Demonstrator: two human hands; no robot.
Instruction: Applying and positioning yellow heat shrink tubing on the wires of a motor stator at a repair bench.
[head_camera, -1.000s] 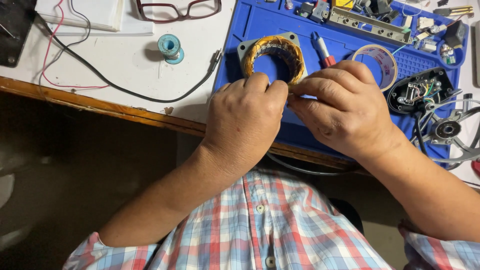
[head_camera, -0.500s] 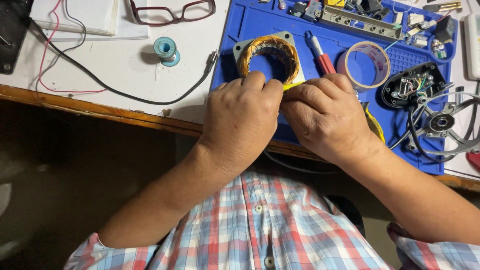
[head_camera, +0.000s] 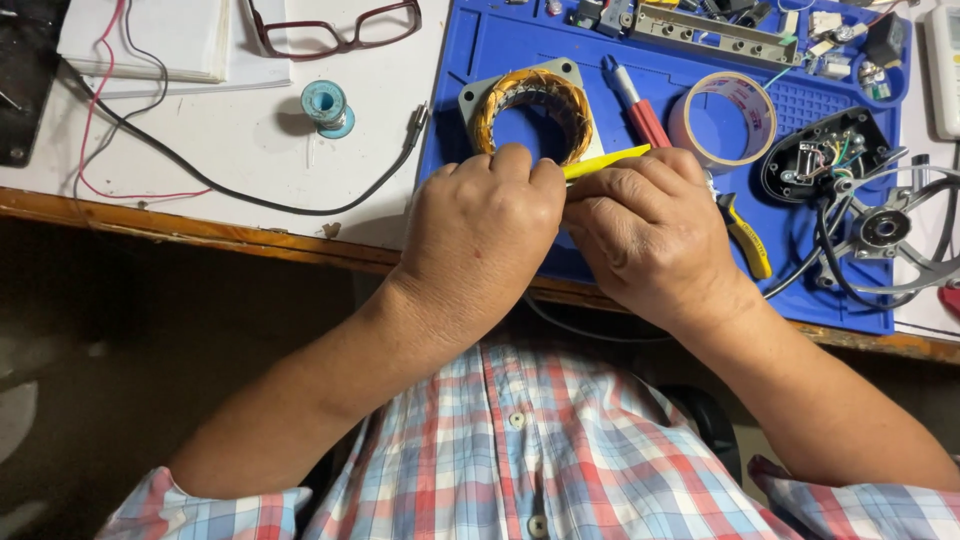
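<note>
A: Copper windings already fill the stator, which lies flat on the blue mat in the upper middle of the frame. How far along does it look?

B: Partway, I judge. Both hands meet just below it: the left hand has its fingers curled tight, the right hand pinches a yellow strip whose tip points up right. The strip is not yet seated in the core.

A: And the count?

B: One stator, one yellow strip, one tape roll, one red-handled screwdriver, one thread spool, one pair of glasses on the white tabletop.
</note>
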